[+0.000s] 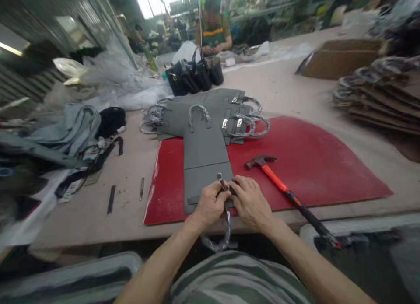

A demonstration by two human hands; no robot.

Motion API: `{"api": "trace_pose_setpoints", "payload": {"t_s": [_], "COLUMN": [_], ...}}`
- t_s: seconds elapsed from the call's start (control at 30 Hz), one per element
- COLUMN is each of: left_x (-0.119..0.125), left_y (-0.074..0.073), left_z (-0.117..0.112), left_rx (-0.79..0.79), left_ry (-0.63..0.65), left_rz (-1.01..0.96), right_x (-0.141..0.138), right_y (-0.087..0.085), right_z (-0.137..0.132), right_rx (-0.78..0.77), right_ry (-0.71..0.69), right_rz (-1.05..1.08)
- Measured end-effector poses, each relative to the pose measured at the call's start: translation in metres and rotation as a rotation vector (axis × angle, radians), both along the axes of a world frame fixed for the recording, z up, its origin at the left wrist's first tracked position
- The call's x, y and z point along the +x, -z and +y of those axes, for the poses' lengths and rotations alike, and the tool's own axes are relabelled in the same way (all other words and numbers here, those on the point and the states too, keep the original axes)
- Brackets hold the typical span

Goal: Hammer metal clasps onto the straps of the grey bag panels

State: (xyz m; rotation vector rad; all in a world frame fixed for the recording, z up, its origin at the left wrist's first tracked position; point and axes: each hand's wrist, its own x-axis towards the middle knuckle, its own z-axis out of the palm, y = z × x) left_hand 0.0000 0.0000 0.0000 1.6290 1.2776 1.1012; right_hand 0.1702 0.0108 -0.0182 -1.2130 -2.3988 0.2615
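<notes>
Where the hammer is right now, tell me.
In the head view, the hammer lies on the red board to the right of the right hand, its handle reaching past the near edge of the table.

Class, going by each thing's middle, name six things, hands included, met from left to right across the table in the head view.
Short dark strip, thin metal rod, left hand, right hand, claw hammer, stack of brown pieces.
</notes>
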Motion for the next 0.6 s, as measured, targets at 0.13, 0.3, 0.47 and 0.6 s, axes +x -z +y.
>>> {"api": "trace_pose_setpoints", "payload": {"t_s": [0.13, 0.3, 0.47, 0.6], "left_x": [-0.014, -0.099, -0.216, -0.275], "left_y": [-0.002, -0.01, -0.029, -0.035], "left_z": [0.008, 0.018, 0.004, -0.021], "left_rx": [-0.171, -0.136, -0.369, -0.542], "left_ry": [-0.215, -0.495, -0.786, -0.907], "left_rz": [-0.327, -0.243, 0.831, 1.043], "right_x": [0.008, 0.011, 0.014, 0.016], "right_y": [0.0, 0.005, 0.022, 0.036], "right_z": [0.002, 0.007, 0.02, 0.032], "right_rx": [-0.007, 0.02, 0.17, 0.239], "right_ry": [-0.033, -0.063, -0.093, -0.13], "right_rz": [0.031, 0.074, 0.146, 0.185]}}
